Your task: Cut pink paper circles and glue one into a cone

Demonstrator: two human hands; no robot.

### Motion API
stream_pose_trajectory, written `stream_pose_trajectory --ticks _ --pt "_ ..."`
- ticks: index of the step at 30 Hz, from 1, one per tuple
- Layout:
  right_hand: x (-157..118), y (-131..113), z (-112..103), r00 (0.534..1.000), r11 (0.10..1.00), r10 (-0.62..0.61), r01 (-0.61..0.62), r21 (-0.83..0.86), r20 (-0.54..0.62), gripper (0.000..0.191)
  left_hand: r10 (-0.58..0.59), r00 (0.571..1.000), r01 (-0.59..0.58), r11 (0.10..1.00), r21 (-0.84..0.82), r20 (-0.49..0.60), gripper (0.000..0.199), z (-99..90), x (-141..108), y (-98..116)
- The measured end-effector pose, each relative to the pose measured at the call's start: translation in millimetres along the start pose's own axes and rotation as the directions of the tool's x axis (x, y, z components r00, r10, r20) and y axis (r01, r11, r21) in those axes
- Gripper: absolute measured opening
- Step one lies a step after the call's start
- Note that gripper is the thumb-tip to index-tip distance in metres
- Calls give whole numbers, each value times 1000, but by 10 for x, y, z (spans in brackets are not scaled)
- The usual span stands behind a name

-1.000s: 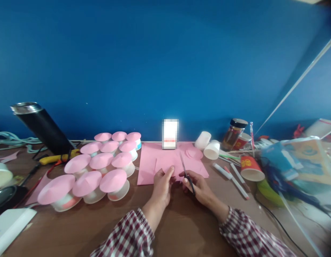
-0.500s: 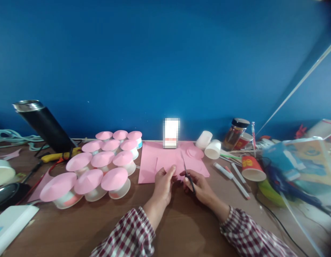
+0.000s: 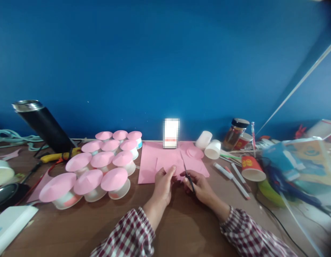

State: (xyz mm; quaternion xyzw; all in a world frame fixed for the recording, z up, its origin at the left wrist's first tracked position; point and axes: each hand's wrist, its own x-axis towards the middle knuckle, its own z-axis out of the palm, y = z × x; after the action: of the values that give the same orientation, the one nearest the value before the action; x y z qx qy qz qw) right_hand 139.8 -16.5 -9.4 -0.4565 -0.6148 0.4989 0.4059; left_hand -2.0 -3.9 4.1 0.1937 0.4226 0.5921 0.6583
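Note:
My left hand [image 3: 164, 182] is closed, thumb on top, on a piece of pink paper [image 3: 165, 162]. That piece overlaps larger pink sheets [image 3: 148, 160] behind it, so its outline is hard to follow. In my right hand [image 3: 199, 185] is a pair of dark-handled scissors [image 3: 190, 180], blades pointing away from me beside the paper; whether they are cutting into it I cannot tell. Pink paper circles [image 3: 195, 153] lie at the right of the sheets. To the left, several upturned paper cups [image 3: 119, 189] wear pink paper cones [image 3: 114, 178].
Two white paper cups [image 3: 212, 149] and markers [image 3: 232, 180] lie to the right, near a red cup [image 3: 253, 168] and a jar [image 3: 235, 134]. A blue glue gun [image 3: 291, 189] is at far right. A black flask [image 3: 44, 125] leans at left. A lit phone-like screen [image 3: 171, 132] stands at the back.

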Motion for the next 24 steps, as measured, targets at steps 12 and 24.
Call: stream_pose_trajectory --ticks 12,24 --pt "8 20 -36 1000 998 3 -3 -57 -2 36 -24 1000 24 1000 -21 -18 40 0 3 3" --pt "2 -21 -33 1000 997 26 -26 -74 7 35 -18 998 15 999 -49 -53 38 8 11 7"
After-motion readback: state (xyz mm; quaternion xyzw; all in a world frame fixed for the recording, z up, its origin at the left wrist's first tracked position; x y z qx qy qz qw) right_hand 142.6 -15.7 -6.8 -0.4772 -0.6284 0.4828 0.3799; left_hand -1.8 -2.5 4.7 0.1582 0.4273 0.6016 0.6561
